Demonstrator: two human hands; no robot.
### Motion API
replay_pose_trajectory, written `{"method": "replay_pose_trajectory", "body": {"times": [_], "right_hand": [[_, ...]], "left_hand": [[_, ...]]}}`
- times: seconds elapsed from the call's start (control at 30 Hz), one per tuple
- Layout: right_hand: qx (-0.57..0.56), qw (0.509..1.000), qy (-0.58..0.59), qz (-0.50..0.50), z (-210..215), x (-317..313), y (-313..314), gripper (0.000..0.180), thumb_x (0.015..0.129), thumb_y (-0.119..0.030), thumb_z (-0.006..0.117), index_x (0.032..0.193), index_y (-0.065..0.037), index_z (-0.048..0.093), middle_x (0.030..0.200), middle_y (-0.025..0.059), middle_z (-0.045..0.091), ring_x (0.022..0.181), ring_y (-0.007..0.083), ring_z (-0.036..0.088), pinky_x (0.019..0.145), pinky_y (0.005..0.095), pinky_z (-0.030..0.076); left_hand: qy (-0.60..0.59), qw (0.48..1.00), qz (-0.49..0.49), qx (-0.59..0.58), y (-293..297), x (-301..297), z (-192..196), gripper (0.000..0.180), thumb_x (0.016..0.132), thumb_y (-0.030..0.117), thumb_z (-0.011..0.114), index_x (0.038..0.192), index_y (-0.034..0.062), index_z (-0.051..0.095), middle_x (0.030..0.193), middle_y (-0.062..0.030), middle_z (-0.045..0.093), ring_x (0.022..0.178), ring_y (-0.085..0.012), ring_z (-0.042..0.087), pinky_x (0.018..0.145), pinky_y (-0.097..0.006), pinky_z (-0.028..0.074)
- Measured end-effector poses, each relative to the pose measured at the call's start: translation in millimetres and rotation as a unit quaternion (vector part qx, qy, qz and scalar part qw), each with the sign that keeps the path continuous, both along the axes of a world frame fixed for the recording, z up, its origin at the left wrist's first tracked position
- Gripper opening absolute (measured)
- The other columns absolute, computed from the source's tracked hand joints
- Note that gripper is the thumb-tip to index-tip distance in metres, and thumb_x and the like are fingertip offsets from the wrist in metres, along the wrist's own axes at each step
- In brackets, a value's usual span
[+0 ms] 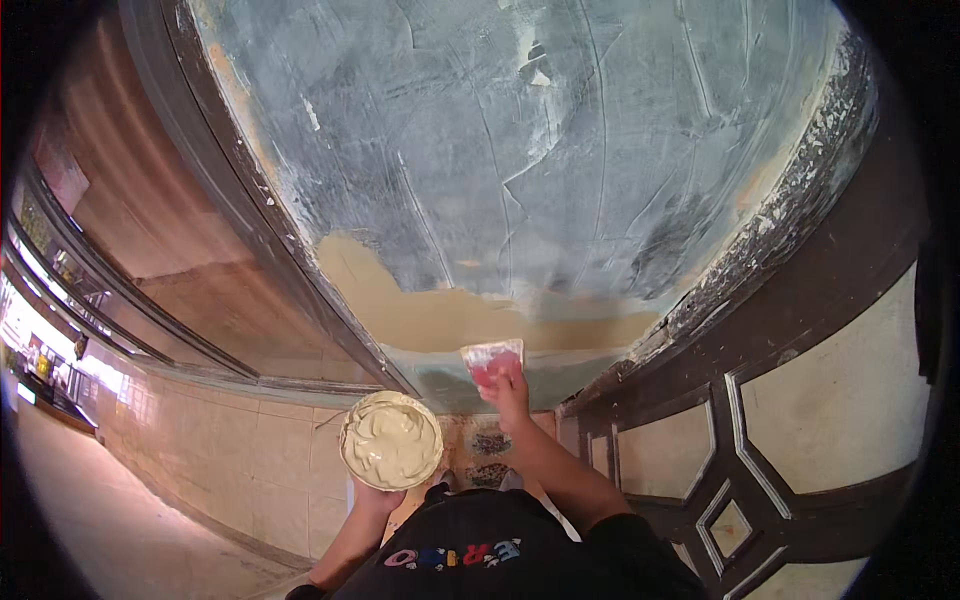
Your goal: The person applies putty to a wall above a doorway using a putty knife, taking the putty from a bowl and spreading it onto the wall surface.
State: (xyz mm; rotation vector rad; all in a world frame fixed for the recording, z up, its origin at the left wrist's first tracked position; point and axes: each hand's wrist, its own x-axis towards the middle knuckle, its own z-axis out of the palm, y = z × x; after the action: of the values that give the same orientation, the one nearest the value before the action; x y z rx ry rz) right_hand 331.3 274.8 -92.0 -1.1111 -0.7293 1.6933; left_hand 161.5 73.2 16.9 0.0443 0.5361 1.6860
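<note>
1. Two hands work at a blue-grey wall.
2. Left hand cups a round bowl of cream filler from below, its grip closed around the bowl.
3. Right hand grips a red scraper, pressed against the wall's tan patch.

Only one container shows here: a round, shallow tub, pale-rimmed and brimming with cream-coloured filler, sits low and left of centre, propped from beneath on the left hand. It has no lid, and no label shows. There are no signs or screens that can be made out.
</note>
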Motion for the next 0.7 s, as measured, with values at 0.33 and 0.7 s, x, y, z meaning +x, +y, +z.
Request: {"method": "replay_pose_trajectory", "body": {"times": [0.33,0.7], "right_hand": [[0.034,0.996,0.08,0.002,89,-21,9,0.036,0.097,-0.035,0.046,0.118,-0.005,0.044,0.103,0.011,0.06,0.079,0.0232,0.066,0.07,0.0341,0.056],[0.059,0.996,0.062,0.036,76,-19,0,0.039,0.096,-0.036,0.049,0.12,-0.005,0.043,0.104,0.0132,0.061,0.082,0.0242,0.066,0.074,0.0345,0.055]], "left_hand": [[0.015,1.0,0.005,-0.02,-1,-1,-8,0.064,0.091,0.058,0.034,0.137,0.0143,0.038,0.14,-0.0097,0.042,0.125,-0.0315,0.044,0.104,-0.049,0.038],[0.041,0.999,0.004,-0.02,11,-2,-8,0.077,0.086,0.07,0.033,0.138,0.0141,0.036,0.139,-0.0102,0.043,0.125,-0.0313,0.045,0.104,-0.048,0.038]]}}
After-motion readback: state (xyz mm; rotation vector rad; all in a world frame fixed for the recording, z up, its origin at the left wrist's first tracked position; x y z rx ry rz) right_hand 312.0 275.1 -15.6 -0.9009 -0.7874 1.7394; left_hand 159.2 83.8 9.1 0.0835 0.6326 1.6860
